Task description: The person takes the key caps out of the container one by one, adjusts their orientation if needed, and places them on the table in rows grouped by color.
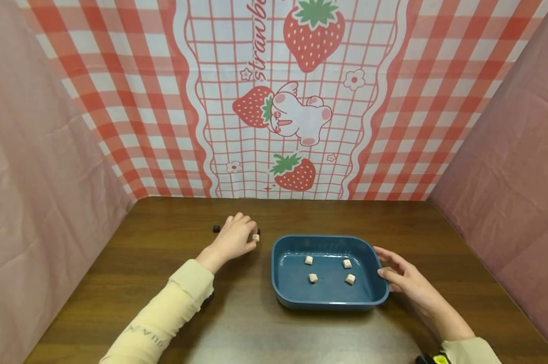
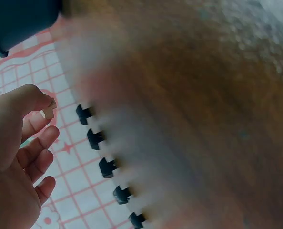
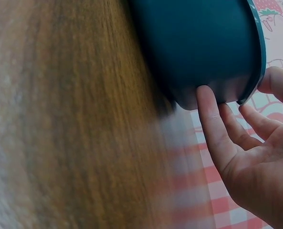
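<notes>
My left hand [image 1: 232, 239] pinches a small white keycap [image 1: 256, 237] between thumb and forefinger, to the left of the blue basin [image 1: 330, 306]. In the left wrist view this keycap [image 2: 47, 111] sits at the fingertips, with the other fingers loosely bent. Several white keycaps [image 1: 308, 260] lie spread over the basin's floor. My right hand [image 1: 412, 285] grips the basin's right end, thumb at the rim and fingers against the outer wall, as the right wrist view shows. Black keycaps [image 2: 107, 167] stand in a row on the table near my left hand, mostly hidden by it in the head view.
One black keycap [image 1: 216, 229] shows left of the left hand. The brown wooden table [image 1: 255, 328] meets a strawberry-printed checked cloth [image 1: 155, 126] at the back. Pink cloths [image 1: 506, 151] hang on both sides.
</notes>
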{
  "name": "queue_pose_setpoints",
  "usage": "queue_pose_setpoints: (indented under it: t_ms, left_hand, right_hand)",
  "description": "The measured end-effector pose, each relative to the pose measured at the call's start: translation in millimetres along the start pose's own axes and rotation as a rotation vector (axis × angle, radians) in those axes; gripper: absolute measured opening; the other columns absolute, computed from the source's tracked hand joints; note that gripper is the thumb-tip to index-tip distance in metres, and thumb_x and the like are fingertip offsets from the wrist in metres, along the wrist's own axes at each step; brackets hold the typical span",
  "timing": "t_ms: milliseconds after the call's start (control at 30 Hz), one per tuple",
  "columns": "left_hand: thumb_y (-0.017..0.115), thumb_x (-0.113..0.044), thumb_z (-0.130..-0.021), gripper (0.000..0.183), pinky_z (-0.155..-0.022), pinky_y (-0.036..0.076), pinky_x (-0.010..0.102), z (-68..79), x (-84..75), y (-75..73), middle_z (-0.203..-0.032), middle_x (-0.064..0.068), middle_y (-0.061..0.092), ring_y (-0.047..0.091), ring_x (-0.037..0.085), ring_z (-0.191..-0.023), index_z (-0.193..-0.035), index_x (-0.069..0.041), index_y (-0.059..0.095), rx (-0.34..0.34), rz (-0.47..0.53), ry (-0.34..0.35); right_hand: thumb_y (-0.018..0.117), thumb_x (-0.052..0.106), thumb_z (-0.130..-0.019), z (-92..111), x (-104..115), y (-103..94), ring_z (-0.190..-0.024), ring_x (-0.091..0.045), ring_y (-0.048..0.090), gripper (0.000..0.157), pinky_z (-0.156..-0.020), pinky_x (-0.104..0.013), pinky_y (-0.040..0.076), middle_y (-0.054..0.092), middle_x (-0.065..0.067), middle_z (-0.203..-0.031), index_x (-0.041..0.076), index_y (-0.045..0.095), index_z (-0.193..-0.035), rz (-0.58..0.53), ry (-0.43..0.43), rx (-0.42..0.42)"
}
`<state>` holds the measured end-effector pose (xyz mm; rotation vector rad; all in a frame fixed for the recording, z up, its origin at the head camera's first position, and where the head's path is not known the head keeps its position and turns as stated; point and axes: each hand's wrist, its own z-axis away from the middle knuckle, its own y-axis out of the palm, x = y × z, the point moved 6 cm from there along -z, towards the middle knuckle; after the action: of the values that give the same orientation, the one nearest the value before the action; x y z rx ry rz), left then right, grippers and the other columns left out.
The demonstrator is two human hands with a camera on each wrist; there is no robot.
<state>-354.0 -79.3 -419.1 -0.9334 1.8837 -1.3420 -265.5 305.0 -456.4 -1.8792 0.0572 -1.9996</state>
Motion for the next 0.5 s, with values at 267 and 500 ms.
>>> queue_pose_setpoints:
  t_ms: [267,500]
  left_hand:
    - [0.066,-0.022,-0.079,0.009,-0.073,0.033,0.035,-3.3,0.0,17.1,-0.08,-0.003,0.055,0.043,0.018,-0.079,-0.078,-0.018,0.058,0.034,-0.031,0.037]
    - [0.065,-0.018,-0.08,0.007,-0.071,0.033,0.036,-4.3,-1.5,21.7,-0.079,-0.001,0.055,0.045,0.02,-0.078,-0.078,-0.015,0.06,0.044,-0.023,0.044]
  right_hand:
    - [0.054,0.02,-0.095,-1,0,-0.5,-0.101,-0.01,0.06,0.061,-0.076,-0.039,0.054,0.039,-0.019,-0.136,0.008,0.026,-0.147,0.002,-0.018,0.007]
    - [0.055,0.02,-0.095,0,1,0.0,-0.1,-0.01,0.059,0.061,-0.075,-0.038,0.055,0.035,-0.023,-0.139,0.008,0.026,-0.147,0.003,-0.01,0.011]
